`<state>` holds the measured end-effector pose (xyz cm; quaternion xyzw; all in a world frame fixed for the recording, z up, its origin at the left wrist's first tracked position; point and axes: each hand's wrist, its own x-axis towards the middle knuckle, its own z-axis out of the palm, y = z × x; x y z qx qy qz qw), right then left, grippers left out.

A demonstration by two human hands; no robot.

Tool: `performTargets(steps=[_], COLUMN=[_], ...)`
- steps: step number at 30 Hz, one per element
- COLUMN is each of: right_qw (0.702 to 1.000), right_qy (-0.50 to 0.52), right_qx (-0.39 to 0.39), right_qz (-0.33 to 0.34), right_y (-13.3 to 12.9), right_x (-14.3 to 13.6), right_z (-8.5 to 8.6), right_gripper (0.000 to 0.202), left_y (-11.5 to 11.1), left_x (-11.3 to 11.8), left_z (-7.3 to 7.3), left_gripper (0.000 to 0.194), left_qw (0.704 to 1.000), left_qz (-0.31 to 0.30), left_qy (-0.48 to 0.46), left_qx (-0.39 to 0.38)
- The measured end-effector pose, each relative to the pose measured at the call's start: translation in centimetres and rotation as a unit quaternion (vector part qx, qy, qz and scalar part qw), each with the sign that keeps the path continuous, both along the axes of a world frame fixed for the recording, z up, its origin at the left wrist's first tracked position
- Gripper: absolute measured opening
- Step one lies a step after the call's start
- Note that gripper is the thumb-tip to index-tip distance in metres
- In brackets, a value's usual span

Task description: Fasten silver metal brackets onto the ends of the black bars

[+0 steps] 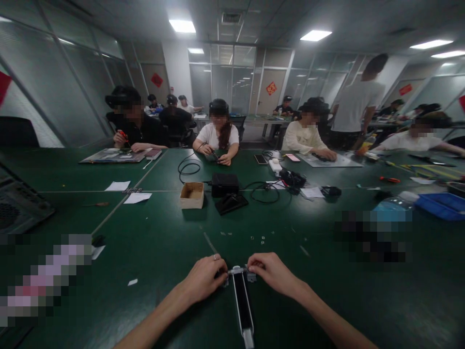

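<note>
A long narrow device with a light frame and a dark middle lies on the green table, its far end between my two hands. My left hand, with a ring on one finger, is closed at the left side of that far end, fingertips pinched on a small metal part there. On the other side my right hand is closed too, its thumb and fingers pinching at a small grey bracket. The fingertips hide the exact grip points. Several tiny light pieces lie beyond my hands.
Beyond my hands stand an open cardboard box and a black box with cables. A blue tray and a bottle are at the right. Paper scraps lie left. Several people sit across the table.
</note>
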<state>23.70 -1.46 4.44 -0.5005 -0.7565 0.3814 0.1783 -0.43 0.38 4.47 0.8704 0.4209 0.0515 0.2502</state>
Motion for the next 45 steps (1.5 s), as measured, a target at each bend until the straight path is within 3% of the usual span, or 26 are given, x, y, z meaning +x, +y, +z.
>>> performTargets(steps=[6, 11, 16, 19, 24, 28, 33, 38, 42, 45], right_qw=[0.997, 0.997, 0.999, 0.997, 0.977, 0.96, 0.958, 0.969, 0.995, 0.997], right_qy=[-0.029, 0.019, -0.021, -0.066, -0.179, -0.254, -0.261, -0.216, -0.042, 0.064], right_qx=[0.064, 0.008, 0.014, 0.04, 0.115, 0.117, 0.112, 0.116, 0.087, 0.046], right_qz=[-0.011, -0.075, -0.038, 0.0, -0.03, -0.02, -0.027, -0.014, -0.007, -0.024], right_y=[-1.2, -1.3, -1.2, 0.0, 3.9, 6.3, 6.9, 5.6, 3.6, 2.4], right_x=[-0.3, -1.2, -0.9, 0.3, 1.7, 0.7, -0.3, -1.2, -3.2, -4.7], right_z=[-0.8, -0.9, 0.0, 1.1, 2.7, 2.1, 0.9, 1.7, 2.6, 2.8], right_gripper=[0.018, 0.013, 0.015, 0.015, 0.02, 0.021, 0.019, 0.018, 0.018, 0.014], left_y=[-0.1, -0.1, -0.2, -0.1, 0.1, 0.4, 0.7, 0.7, 0.2, -0.2], left_x=[0.0, 0.1, 0.1, 0.1, -0.2, -0.6, -1.2, -1.1, -0.5, -0.1], left_z=[0.1, 0.0, 0.1, 0.3, 1.0, 1.8, 2.2, 2.0, 2.0, 1.8], left_gripper=[0.013, 0.015, 0.015, 0.015, 0.016, 0.018, 0.018, 0.016, 0.018, 0.016], left_qw=[1.0, 1.0, 1.0, 1.0, 1.0, 1.0, 0.999, 0.998, 0.995, 0.993], left_qz=[0.001, 0.0, 0.0, -0.002, -0.003, 0.016, 0.024, 0.031, 0.041, 0.045], left_qy=[-0.012, -0.018, -0.014, -0.012, -0.012, -0.01, -0.023, -0.052, -0.087, -0.104], left_qx=[-0.011, -0.009, -0.005, -0.002, -0.007, -0.006, 0.011, 0.031, 0.033, 0.028])
